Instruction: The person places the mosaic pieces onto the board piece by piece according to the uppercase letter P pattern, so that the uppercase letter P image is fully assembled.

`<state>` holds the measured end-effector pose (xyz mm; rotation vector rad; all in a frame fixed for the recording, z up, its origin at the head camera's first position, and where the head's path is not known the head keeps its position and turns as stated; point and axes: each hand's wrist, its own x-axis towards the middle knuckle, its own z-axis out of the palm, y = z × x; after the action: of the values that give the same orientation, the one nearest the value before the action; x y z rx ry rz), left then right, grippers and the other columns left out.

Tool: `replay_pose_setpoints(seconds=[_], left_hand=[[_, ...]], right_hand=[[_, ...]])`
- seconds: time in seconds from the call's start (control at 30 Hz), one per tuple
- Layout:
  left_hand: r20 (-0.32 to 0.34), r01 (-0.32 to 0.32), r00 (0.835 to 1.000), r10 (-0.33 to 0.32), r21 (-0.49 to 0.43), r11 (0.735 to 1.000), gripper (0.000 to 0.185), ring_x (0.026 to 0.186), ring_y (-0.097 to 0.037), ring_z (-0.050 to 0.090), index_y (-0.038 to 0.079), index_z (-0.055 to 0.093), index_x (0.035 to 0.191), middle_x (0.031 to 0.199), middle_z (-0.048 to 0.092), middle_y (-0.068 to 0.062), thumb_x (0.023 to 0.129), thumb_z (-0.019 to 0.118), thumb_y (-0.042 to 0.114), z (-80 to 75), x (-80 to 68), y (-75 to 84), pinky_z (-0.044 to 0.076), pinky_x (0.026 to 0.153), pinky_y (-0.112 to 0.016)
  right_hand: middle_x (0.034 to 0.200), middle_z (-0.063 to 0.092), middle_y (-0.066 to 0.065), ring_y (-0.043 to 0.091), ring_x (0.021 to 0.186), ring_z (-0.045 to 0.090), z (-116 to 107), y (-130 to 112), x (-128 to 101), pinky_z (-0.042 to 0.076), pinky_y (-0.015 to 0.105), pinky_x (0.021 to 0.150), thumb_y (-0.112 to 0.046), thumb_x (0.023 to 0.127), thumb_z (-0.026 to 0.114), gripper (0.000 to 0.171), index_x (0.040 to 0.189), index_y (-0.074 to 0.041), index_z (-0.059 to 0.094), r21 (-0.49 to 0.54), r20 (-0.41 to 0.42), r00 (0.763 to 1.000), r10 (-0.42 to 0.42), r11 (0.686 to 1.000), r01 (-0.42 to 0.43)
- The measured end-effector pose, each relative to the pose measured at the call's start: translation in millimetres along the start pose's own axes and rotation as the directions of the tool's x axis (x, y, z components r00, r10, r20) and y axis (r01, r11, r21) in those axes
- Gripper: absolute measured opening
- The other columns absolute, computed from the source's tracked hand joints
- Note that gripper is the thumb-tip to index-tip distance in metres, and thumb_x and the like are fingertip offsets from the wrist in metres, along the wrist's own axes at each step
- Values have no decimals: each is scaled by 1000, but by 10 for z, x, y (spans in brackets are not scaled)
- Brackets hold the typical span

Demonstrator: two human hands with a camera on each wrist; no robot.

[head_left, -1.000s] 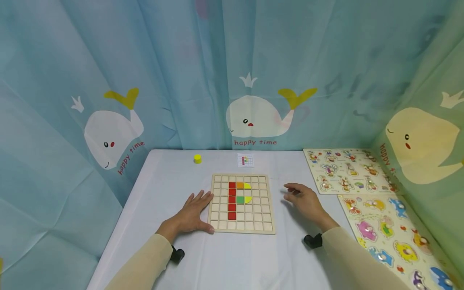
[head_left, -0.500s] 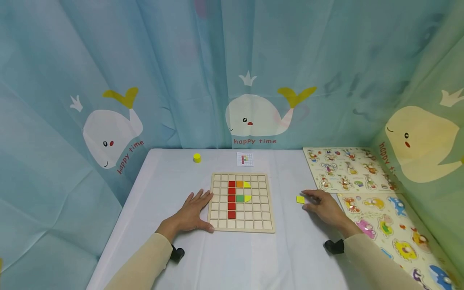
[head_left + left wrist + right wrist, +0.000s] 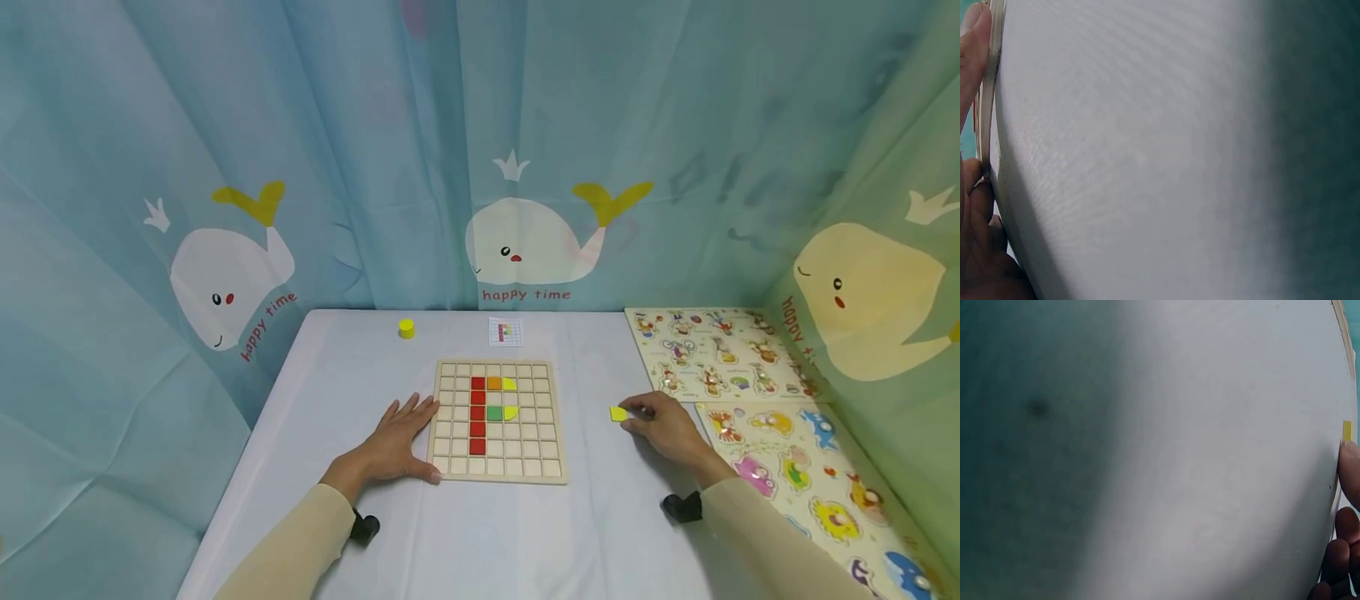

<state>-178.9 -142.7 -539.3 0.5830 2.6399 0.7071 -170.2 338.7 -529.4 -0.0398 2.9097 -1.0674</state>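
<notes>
My left hand (image 3: 390, 443) lies spread at the left side of a wooden grid board (image 3: 558, 421), its thumb and fingertips touching the frame. Red square tiles (image 3: 477, 413) form a column on the board. Beside them sit an orange tile (image 3: 494, 383), a green tile (image 3: 495, 413) and two round-cornered yellow tiles (image 3: 510, 412). To the right of the board, my right hand (image 3: 663, 427) pinches a yellow tile (image 3: 617, 413) between thumb and fingers. In the right wrist view, that yellow tile (image 3: 1347, 430) shows at the thumb tip; part of it is hidden by the fingers.
A small pattern card (image 3: 506, 332) lies behind the board. Farther left stands a yellow cylinder (image 3: 407, 328). Two picture peg puzzles, one at the back (image 3: 705, 354) and one in front (image 3: 795, 475), cover the right side of the white-covered table (image 3: 495, 542).
My right hand has moved right, away from the board, to a yellow tile on the table, and its fingertips have closed on it. My left hand has stayed at the board's edge.
</notes>
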Motion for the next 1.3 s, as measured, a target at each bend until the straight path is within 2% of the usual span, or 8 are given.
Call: replay_pose_setpoints(seconds=[0.37,0.6,1.0,1.13,1.3], left_hand=[[-2,12,1000,-12,4,1000,129,166,-24,5,17,27,169,177,22,0,68,94,60,11,-12,-5,-1,136,-48],[-5,15,1000,-15,1,1000,128,166,-24,5,17,28,169,177,23,0,68,94,60,16,-23,-8,0,136,-48],[-9,-4,1000,4,0,1000,128,166,-26,6,14,28,168,176,23,-3,69,93,60,-5,-14,-6,1,136,-50],[-7,-4,1000,4,-1,1000,128,166,-26,6,14,28,168,176,23,-3,68,94,59,-6,-14,-6,0,136,-49],[-4,-5,1000,5,-8,1000,128,166,-27,6,13,28,168,176,23,-5,69,94,58,-2,-13,5,1,136,-50]], right_hand=[[117,68,23,38,107,64,53,-33,17,53,54,91,-11,94,77,28,119,2,74,-58,-27,1000,-9,998,7],[117,72,21,35,107,67,47,-80,31,55,51,92,-14,98,74,32,126,1,69,-25,-23,999,23,999,-23],[115,74,23,28,97,69,107,-243,154,55,27,72,-11,100,70,29,127,-1,70,29,-89,995,39,999,-36],[118,74,24,29,98,71,185,-373,219,56,27,71,-8,100,69,28,127,-1,70,44,-108,994,33,999,-29],[120,74,24,34,105,72,310,-570,303,60,36,78,-8,100,69,29,128,0,70,82,-110,994,27,996,-18]])
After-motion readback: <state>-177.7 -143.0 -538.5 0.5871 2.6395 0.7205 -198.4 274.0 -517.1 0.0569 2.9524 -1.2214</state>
